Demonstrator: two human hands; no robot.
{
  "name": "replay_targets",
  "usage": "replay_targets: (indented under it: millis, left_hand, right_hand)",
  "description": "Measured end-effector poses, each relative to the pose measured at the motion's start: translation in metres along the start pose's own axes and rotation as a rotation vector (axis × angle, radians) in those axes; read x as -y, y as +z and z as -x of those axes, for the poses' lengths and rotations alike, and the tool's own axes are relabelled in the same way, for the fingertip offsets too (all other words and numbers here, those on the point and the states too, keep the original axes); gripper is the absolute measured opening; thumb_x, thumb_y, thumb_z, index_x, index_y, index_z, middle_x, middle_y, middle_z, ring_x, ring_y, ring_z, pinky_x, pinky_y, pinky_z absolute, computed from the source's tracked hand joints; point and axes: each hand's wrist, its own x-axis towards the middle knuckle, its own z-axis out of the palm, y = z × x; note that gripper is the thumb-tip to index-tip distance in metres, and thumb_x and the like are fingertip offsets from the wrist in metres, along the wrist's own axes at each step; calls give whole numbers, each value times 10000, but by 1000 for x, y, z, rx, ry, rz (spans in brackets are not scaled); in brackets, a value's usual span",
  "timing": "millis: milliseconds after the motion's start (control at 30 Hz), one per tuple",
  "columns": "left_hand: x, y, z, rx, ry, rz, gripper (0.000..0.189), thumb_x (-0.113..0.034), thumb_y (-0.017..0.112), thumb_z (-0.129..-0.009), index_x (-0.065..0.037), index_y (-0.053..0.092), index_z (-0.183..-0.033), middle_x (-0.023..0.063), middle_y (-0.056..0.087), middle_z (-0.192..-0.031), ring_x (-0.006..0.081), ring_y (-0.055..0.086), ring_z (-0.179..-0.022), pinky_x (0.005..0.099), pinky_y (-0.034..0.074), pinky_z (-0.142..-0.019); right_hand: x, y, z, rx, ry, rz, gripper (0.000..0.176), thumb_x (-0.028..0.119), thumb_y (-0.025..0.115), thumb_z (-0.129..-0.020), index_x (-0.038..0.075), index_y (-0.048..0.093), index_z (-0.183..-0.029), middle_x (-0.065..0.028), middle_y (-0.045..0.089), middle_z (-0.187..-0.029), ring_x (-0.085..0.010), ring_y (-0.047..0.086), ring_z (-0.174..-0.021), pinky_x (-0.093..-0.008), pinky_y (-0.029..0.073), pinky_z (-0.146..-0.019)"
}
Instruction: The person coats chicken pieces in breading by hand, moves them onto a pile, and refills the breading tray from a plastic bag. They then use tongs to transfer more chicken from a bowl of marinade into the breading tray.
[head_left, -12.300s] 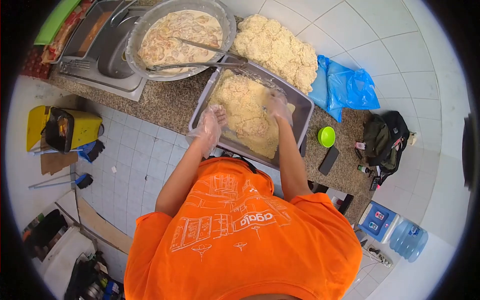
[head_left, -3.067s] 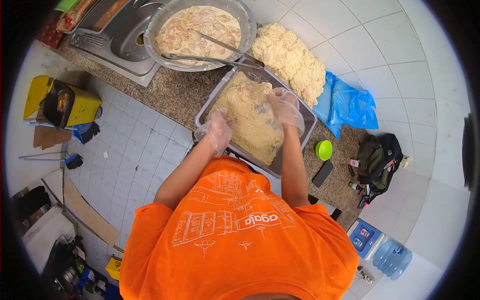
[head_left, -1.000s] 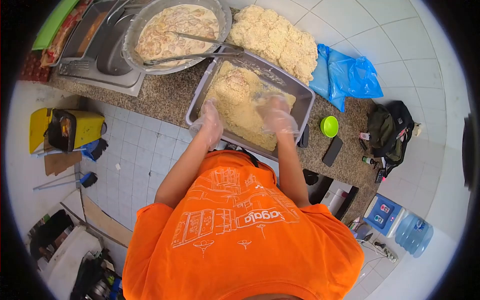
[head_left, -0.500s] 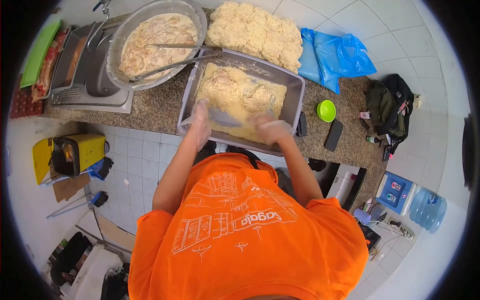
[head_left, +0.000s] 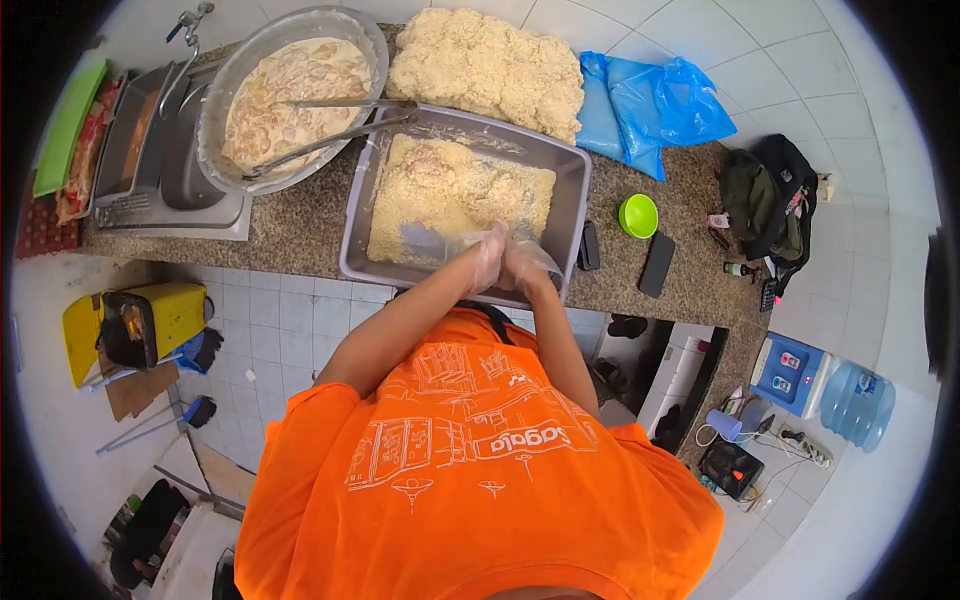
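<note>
Gloves of thin clear plastic cover both hands, which meet at the near right corner of the grey rectangular plastic tray (head_left: 572, 190). The left hand (head_left: 487, 258) and the right hand (head_left: 527, 268) are pressed close together just over the tray's near rim. The crinkled plastic blurs the fingers, so it is impossible to tell how far either hand is curled or whether anything is held between them. Pale dry breadcrumbs (head_left: 450, 185) fill most of the tray, with a bare grey patch just left of the hands. The tray sits on the speckled granite counter (head_left: 300, 225). At far left, the round metal bowl (head_left: 213, 110) holds pieces in creamy batter. Long metal tongs (head_left: 330, 140) lie across its rim, reaching the tray's far left corner. Beyond the tray is a heap of crumbed pieces (head_left: 485, 65), its far edge cut off. Blue plastic bags (head_left: 655, 100) lie to its right. Right of the tray are a small green bowl (head_left: 638, 215) and a black phone (head_left: 657, 264).
</note>
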Motion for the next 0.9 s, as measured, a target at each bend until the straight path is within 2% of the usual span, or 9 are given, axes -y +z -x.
replay_targets:
  millis: [167,233,300,367,400,533,667,833,900]
  left_hand:
    - [-59,2,73,-32,272,128,620,-480,176,-973,-31,414,-1329,167,485,-1345,304,452,-1250,521,303,-1065]
    - [-69,-20,82,-137,347,103,586,-445,205,-968,-32,400,-1335,170,478,-1349,315,452,-1248,537,275,-1078]
    - [-63,-54,69,13,349,377,586,-421,238,-971,-9,279,-1386,215,286,-1441,338,333,-1310,560,287,-1053]
    - [-60,-56,85,-124,364,387,597,-412,253,-965,-4,240,-1400,229,234,-1453,372,285,-1325,559,258,-1069]
    - [-54,-55,92,-252,365,391,613,-402,268,-958,2,201,-1414,243,182,-1464,406,236,-1340,559,229,-1084]
    - [-27,-72,90,-379,338,420,625,-407,289,-952,-1,199,-1418,256,199,-1451,450,225,-1321,559,205,-1089]
    - [-21,-84,72,-384,370,444,645,-427,306,-944,-24,184,-1432,253,193,-1452,438,210,-1333,566,194,-1088]
    - [-29,-53,77,-436,255,318,679,-469,306,-943,-57,158,-1463,235,195,-1471,410,214,-1344,559,198,-1089]
    - [-12,-57,44,-326,242,133,669,-517,310,-937,-76,236,-1435,186,193,-1494,359,251,-1337,528,232,-1083]
  right_hand:
    - [-7,-34,-2,-68,23,-693,483,383,366,-971,10,570,-1199,-234,618,-1147,-325,578,-1093,-391,433,-905]
    - [24,-67,19,-648,-454,323,291,72,401,-896,0,643,-1042,-239,619,-1085,-288,594,-1057,-385,479,-877]
    - [25,-53,-7,-510,-466,596,306,96,434,-859,6,622,-1084,-210,568,-1218,-266,547,-1135,-361,466,-903]
    - [45,-30,-6,-351,-394,58,287,121,488,-792,17,650,-1005,-182,620,-1131,-289,592,-1048,-365,484,-860]
    - [27,-18,-68,-48,-580,653,239,100,423,-826,-17,630,-800,-138,683,-899,-281,644,-813,-394,503,-735]
    - [-12,-18,-145,-32,-563,398,249,202,512,-770,30,685,-819,-197,664,-937,-354,638,-857,-406,503,-787]
    - [18,-83,-120,-239,-403,345,183,183,535,-809,40,647,-832,-154,674,-899,-311,636,-793,-419,477,-697]
    - [-64,-28,-147,-672,-526,559,236,218,488,-846,110,694,-880,-142,679,-958,-313,632,-963,-408,499,-841]
    - [1,-43,-63,-83,-213,1078,225,240,513,-874,96,680,-915,-128,674,-921,-252,640,-883,-332,493,-734]
